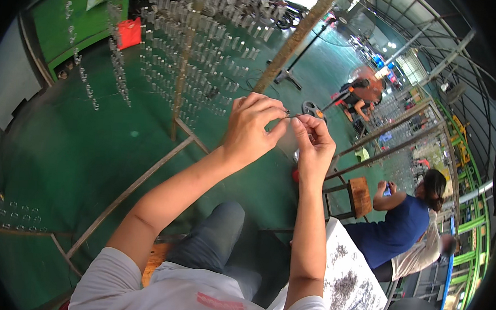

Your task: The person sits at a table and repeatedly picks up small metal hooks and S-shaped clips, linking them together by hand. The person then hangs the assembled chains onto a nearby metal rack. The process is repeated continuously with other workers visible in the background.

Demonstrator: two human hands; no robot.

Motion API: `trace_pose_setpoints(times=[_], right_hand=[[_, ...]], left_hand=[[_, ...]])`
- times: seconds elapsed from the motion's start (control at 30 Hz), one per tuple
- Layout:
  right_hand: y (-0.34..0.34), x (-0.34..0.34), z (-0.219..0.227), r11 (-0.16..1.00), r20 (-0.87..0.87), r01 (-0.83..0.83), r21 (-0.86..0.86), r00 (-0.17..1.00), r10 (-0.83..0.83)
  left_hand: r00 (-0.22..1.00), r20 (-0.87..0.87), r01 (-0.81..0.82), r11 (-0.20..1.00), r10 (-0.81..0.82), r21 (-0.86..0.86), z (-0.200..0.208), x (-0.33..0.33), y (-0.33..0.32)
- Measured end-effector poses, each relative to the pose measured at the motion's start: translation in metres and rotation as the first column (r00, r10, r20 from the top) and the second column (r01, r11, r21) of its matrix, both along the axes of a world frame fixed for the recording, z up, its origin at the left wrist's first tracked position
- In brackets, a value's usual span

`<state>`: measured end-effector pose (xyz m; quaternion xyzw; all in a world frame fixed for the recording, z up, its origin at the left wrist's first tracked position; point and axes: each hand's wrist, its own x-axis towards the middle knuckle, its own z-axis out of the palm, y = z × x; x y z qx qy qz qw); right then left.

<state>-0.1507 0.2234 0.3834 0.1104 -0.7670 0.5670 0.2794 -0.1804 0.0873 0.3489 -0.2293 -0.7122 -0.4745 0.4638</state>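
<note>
Both my hands are raised in front of me, close together, near the middle of the view. My left hand pinches a small dark thin piece, its kind too small to tell. The fingertips of my right hand close on the other end of the same piece. Beyond my hands hang rows of small clear tube-shaped pieces on a rack with a brown post. To my right, a white table bears several piles of small dark pieces.
Left of me runs a low metal frame bar over the green floor. A wooden stool stands right of my hands. A person in a blue top sits at the right; another person is farther back. A red bag hangs at the green cabinet.
</note>
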Motion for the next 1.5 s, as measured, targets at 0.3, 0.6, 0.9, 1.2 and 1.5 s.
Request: trace_pose_setpoints(times=[0.3, 0.6, 0.9, 1.2, 1.5], right_hand=[[-0.102, -0.025, 0.008, 0.959, 0.008, -0.183, -0.217, 0.982, 0.189], [-0.178, -0.069, 0.076, 0.945, 0.035, -0.328, -0.004, 0.944, 0.328], [-0.239, -0.114, 0.164, 0.916, -0.045, -0.370, 0.156, 0.924, 0.380], [-0.286, -0.154, 0.225, 0.904, -0.166, -0.351, 0.243, 0.904, 0.395], [-0.319, -0.185, 0.285, 0.925, -0.270, -0.296, 0.238, 0.895, 0.356]], left_hand=[[0.929, -0.059, -0.370, 0.924, 0.366, -0.092, 0.015, 0.017, -0.084], [0.898, 0.191, -0.399, 0.917, 0.396, -0.022, -0.046, 0.093, -0.168], [0.378, 0.834, -0.014, 0.903, 0.402, -0.429, -0.327, 0.230, -0.166], [0.192, 0.899, 0.361, 0.823, 0.395, -0.439, -0.435, 0.317, -0.150], [0.602, 0.604, 0.068, 0.720, 0.522, -0.690, -0.481, 0.329, -0.151]])
